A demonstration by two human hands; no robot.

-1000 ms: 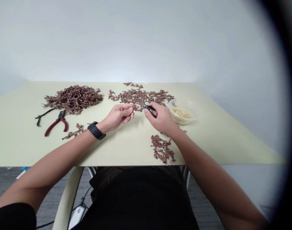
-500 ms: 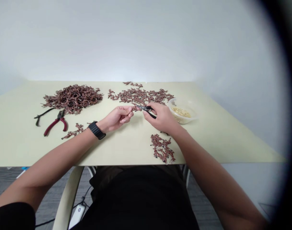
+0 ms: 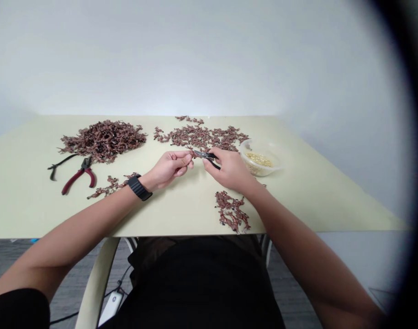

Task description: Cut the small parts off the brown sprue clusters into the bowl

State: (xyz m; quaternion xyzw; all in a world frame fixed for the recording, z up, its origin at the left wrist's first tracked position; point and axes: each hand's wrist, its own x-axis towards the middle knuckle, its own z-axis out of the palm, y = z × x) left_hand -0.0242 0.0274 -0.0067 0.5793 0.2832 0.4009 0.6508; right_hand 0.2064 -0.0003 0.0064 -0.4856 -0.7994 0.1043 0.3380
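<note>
My left hand (image 3: 171, 168) pinches a small brown moulded piece (image 3: 196, 154) between its fingertips. My right hand (image 3: 231, 170) grips small black-handled snips (image 3: 206, 156), whose metal jaws are at that piece. A large heap of brown moulded pieces (image 3: 104, 141) lies at the far left of the table. A looser spread of them (image 3: 202, 137) lies just beyond my hands. A smaller cluster (image 3: 232, 211) sits nearer me, below my right hand, and a thin strip (image 3: 109, 186) lies beyond my left forearm.
Red-handled pliers (image 3: 79, 179) and a black-handled tool (image 3: 60, 163) lie at the left of the pale green table (image 3: 314, 201). A clear plastic bowl (image 3: 261, 157) of small golden bits stands to the right of my right hand. A black watch (image 3: 139, 188) circles my left wrist.
The snips have moved left and levelled, bringing their jaws closer to my left fingertips. My hands are now slightly closer together. The pieces on the table have not visibly moved.
</note>
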